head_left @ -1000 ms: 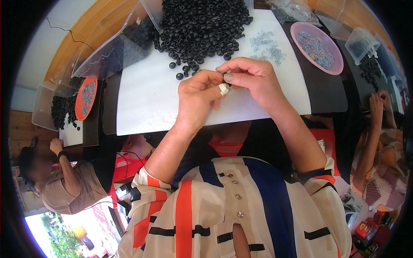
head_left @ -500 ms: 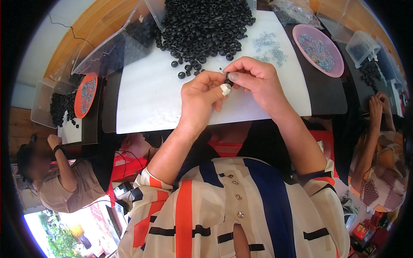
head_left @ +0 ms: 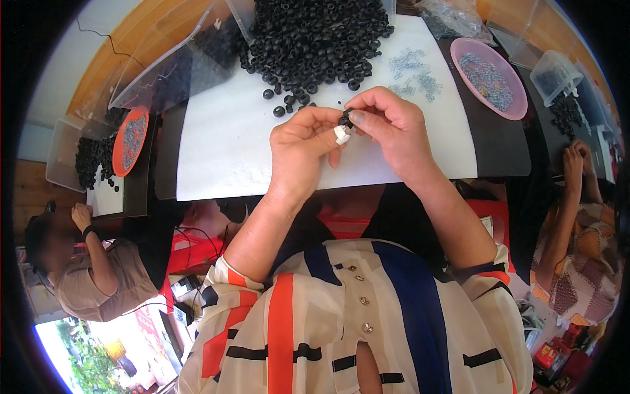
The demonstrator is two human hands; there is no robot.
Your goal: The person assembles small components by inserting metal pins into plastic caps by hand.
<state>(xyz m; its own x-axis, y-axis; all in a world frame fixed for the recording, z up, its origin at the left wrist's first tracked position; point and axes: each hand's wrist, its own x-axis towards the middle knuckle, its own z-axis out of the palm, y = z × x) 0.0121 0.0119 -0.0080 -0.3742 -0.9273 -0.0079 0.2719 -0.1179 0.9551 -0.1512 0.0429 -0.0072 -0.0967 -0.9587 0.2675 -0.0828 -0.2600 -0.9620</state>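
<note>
Between my two hands, just above the white sheet, is a small black round part. My left hand pinches it from the left, its thumb tip wrapped in white tape. From the right, my right hand grips the same part between thumb and forefinger. Fingers cover much of it, so its exact shape is hidden. Beyond my hands lies a large heap of small black ring-like parts, a few loose ones straying toward my left hand. Small silvery pieces are scattered on the sheet to the right.
A pink bowl of small metal pieces stands right of the sheet. At the left are a clear plastic bin and an orange bowl. Co-workers sit on both sides, one in a brown shirt, one in patterned clothing.
Both hands stay together on the black part, with small shifts of the fingers. The part looks slightly turned. The view has moved a little.
</note>
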